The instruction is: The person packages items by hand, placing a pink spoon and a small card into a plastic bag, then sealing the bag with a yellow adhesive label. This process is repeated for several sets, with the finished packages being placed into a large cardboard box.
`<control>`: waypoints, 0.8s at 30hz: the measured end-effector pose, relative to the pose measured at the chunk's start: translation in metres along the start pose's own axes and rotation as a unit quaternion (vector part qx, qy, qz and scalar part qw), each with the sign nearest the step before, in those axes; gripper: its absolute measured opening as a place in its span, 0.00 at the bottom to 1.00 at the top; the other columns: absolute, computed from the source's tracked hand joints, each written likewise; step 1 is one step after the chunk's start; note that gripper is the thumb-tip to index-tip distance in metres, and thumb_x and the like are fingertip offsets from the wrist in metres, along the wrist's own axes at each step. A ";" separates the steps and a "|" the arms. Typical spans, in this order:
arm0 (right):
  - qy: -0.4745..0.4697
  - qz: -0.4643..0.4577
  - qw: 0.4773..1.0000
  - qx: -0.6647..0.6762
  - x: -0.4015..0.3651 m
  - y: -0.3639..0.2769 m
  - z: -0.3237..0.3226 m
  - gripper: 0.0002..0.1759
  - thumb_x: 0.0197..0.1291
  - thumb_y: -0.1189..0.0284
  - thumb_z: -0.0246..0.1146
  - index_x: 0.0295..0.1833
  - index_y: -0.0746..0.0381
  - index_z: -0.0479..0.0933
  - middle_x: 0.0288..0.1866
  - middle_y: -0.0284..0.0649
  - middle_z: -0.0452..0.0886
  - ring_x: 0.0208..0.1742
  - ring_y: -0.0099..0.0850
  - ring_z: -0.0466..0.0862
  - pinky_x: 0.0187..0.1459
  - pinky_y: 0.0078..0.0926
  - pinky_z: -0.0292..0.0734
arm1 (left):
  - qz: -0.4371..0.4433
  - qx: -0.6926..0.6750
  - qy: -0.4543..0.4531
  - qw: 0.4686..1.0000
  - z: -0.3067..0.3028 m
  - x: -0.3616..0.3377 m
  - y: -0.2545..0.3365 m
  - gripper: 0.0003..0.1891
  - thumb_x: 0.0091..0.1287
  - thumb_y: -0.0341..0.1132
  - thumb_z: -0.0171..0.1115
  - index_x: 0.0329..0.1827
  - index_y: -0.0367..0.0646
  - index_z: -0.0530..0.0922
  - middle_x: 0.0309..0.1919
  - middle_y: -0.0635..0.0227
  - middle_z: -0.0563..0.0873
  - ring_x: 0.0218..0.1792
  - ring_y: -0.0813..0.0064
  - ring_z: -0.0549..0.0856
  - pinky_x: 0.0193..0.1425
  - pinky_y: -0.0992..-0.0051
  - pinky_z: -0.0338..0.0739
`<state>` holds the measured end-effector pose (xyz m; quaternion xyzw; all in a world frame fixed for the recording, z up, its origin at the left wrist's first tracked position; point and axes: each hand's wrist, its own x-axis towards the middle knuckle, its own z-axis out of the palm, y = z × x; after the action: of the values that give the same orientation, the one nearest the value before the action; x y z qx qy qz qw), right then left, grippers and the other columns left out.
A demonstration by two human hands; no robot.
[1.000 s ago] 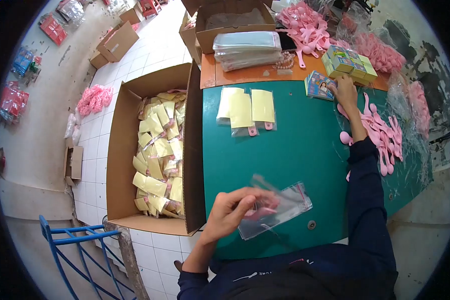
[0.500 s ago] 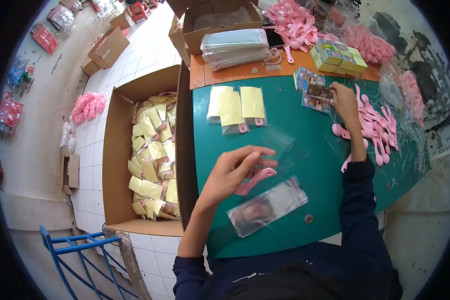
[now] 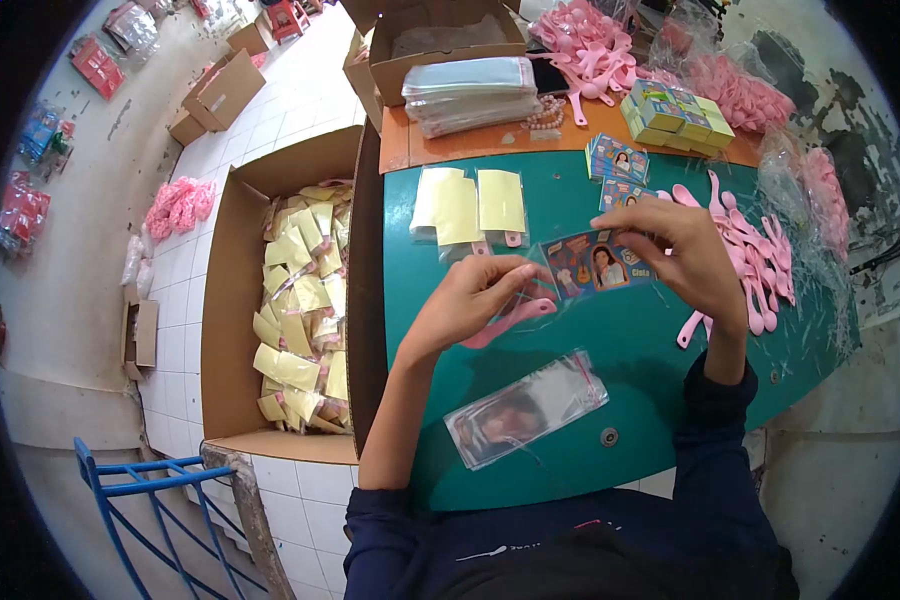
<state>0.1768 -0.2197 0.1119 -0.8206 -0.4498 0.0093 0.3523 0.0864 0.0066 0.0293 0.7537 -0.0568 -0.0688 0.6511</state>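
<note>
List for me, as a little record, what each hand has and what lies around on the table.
Left hand: pinches a clear bag; a pink handled piece seems to be in it
Right hand: holds a printed card next to the bag
Table: green; stack of clear sleeves near the person
Packed bags: three, yellow-backed, at the far side
Pink pile: loose pieces at the right
Carton: open, left of the table, full of yellow packs

Left hand (image 3: 465,300) pinches clear bag with pink spoon (image 3: 510,318) — right hand (image 3: 685,250) holds printed card (image 3: 595,264) over green table (image 3: 610,370).
</note>
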 end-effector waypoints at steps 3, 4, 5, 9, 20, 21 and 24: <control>-0.067 0.022 0.996 -0.055 0.001 -0.011 -0.003 0.13 0.54 0.80 0.60 0.46 0.61 0.80 0.35 0.44 0.82 0.36 0.39 0.82 0.39 0.30 0.75 | -0.016 0.061 -0.021 0.998 -0.001 0.000 0.003 0.17 0.72 0.40 0.50 0.41 0.36 0.82 0.22 0.68 0.81 0.24 0.86 0.72 0.30 0.79 0.70; -0.065 0.018 0.996 -0.051 0.001 -0.011 -0.003 0.13 0.54 0.80 0.60 0.46 0.61 0.80 0.35 0.43 0.82 0.36 0.39 0.82 0.39 0.30 0.75 | -0.038 0.060 -0.032 0.997 0.000 -0.002 0.008 0.17 0.73 0.39 0.50 0.41 0.35 0.82 0.26 0.68 0.83 0.28 0.87 0.75 0.33 0.81 0.72; -0.062 0.013 0.997 -0.047 0.000 -0.009 -0.004 0.13 0.55 0.80 0.60 0.46 0.61 0.80 0.35 0.43 0.82 0.36 0.39 0.82 0.39 0.31 0.75 | -0.061 0.059 -0.043 0.996 -0.001 -0.003 0.013 0.17 0.73 0.39 0.50 0.41 0.33 0.81 0.30 0.68 0.85 0.31 0.88 0.77 0.36 0.82 0.74; -0.050 0.007 0.998 -0.021 -0.004 -0.010 -0.012 0.13 0.54 0.80 0.60 0.46 0.60 0.81 0.34 0.44 0.82 0.36 0.40 0.81 0.38 0.31 0.74 | -0.012 0.038 -0.039 0.998 -0.002 -0.004 0.014 0.16 0.73 0.38 0.51 0.42 0.33 0.81 0.29 0.69 0.84 0.30 0.87 0.76 0.35 0.81 0.74; -0.138 0.021 0.987 0.081 0.005 -0.006 0.033 0.10 0.50 0.73 0.67 0.38 0.64 0.76 0.28 0.44 0.80 0.28 0.36 0.81 0.31 0.27 0.73 | -0.019 0.076 -0.037 0.996 0.015 -0.006 0.027 0.21 0.70 0.37 0.55 0.64 0.40 0.70 0.23 0.70 0.81 0.25 0.86 0.71 0.30 0.79 0.71; -0.118 -0.025 0.989 0.085 0.005 -0.001 0.038 0.10 0.50 0.73 0.67 0.36 0.65 0.75 0.27 0.44 0.79 0.27 0.35 0.81 0.30 0.27 0.73 | 0.030 0.078 -0.010 0.996 0.018 -0.005 0.013 0.28 0.69 0.37 0.57 0.71 0.43 0.61 0.24 0.67 0.83 0.26 0.86 0.75 0.30 0.77 0.72; -0.145 0.010 0.979 0.142 0.002 0.003 0.039 0.10 0.48 0.74 0.69 0.30 0.65 0.73 0.23 0.42 0.77 0.26 0.30 0.79 0.30 0.25 0.72 | 0.032 0.163 0.047 0.985 0.019 -0.015 0.018 0.32 0.67 0.43 0.60 0.71 0.45 0.59 0.28 0.56 0.86 0.29 0.74 0.85 0.38 0.76 0.77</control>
<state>0.1673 -0.1974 0.0812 -0.7565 -0.4818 0.1959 0.3964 0.0683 -0.0118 0.0451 0.8499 -0.0603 -0.0022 0.5234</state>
